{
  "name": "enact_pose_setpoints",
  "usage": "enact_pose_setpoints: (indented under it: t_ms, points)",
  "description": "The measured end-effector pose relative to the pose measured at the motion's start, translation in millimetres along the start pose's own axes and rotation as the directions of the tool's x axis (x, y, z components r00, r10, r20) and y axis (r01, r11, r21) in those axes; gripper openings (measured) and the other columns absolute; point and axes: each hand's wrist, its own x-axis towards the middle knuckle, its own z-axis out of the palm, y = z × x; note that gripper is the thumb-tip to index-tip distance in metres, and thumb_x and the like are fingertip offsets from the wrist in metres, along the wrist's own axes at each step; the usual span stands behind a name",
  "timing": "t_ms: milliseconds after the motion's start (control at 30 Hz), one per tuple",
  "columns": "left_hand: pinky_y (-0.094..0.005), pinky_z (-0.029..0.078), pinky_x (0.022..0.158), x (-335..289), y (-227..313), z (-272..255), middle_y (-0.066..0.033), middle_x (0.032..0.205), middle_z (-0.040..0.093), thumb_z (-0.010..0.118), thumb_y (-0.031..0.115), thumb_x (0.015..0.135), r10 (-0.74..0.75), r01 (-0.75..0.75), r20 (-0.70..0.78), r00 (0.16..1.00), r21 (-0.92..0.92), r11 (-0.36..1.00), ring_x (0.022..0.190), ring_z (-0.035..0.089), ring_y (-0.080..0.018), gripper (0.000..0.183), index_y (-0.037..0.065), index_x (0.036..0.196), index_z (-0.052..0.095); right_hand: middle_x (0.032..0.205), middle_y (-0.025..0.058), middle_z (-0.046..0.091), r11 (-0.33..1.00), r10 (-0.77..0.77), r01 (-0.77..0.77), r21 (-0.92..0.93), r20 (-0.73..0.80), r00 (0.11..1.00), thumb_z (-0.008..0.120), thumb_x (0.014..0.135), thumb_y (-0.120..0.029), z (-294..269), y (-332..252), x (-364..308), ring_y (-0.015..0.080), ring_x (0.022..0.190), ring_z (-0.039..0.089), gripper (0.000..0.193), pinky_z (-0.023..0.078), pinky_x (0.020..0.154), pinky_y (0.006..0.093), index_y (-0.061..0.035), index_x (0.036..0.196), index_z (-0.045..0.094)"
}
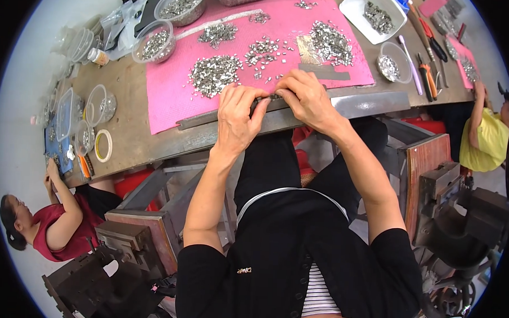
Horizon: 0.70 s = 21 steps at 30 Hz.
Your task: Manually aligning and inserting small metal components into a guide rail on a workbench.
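Note:
At the front edge of the table, my left hand point(237, 112) and my right hand point(310, 100) are close together over a long grey metal bar point(202, 119). The fingers of both are bent into pinches, thumbs facing each other. Something small and dark sits between the fingertips, too small and covered to name. Just beyond my hands, a pink mat point(166, 94) carries a large heap of small silvery metal pieces point(214, 75) and a looser scatter of them point(264, 51). Another heap point(330, 43) lies farther right, near a flat grey strip point(325, 72).
Clear tubs point(156, 42) of metal pieces and a white tray point(374, 17) stand at the back. To the right are a small tub point(393, 63), a purple-handled tool point(410, 63) and orange-handled pliers point(427, 78). A tape roll point(103, 146) lies left. People work at both sides.

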Motion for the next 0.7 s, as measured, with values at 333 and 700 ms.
enact_pose_setpoints:
  t_ms: [333, 700]
  points:
    - [-0.0439, 0.043, 0.091, -1.2, 1.9, 9.3, -0.0076, 0.088, 0.064, 0.079, 0.014, 0.081, -0.022, 0.024, -0.052, 0.998, 0.046, 0.999, 0.087, 0.059, -0.0284, 0.017, 0.007, 0.093, 0.070, 0.088, 0.0077, 0.064, 1.000, -0.003, 0.003, -0.006, 0.006, 1.000, 0.073, 0.086, -0.006, -3.3, 1.8, -2.7, 0.0274, 0.085, 0.062, 0.008, 0.044, 0.078, 0.0379, -0.0049, 0.093, 0.071]
    - [-0.0394, 0.041, 0.089, -1.2, 8.0, 6.1, -0.0052, 0.089, 0.065, 0.082, 0.021, 0.080, -0.050, 0.052, -0.017, 0.999, 0.111, 0.993, 0.088, 0.059, -0.0258, 0.022, 0.009, 0.095, 0.073, 0.088, 0.0123, 0.063, 0.995, 0.100, -0.097, -0.035, 0.086, 0.991, 0.070, 0.087, -0.003, -15.0, 23.7, 23.4, 0.0313, 0.079, 0.064, 0.011, 0.051, 0.070, 0.0407, -0.0015, 0.097, 0.072]
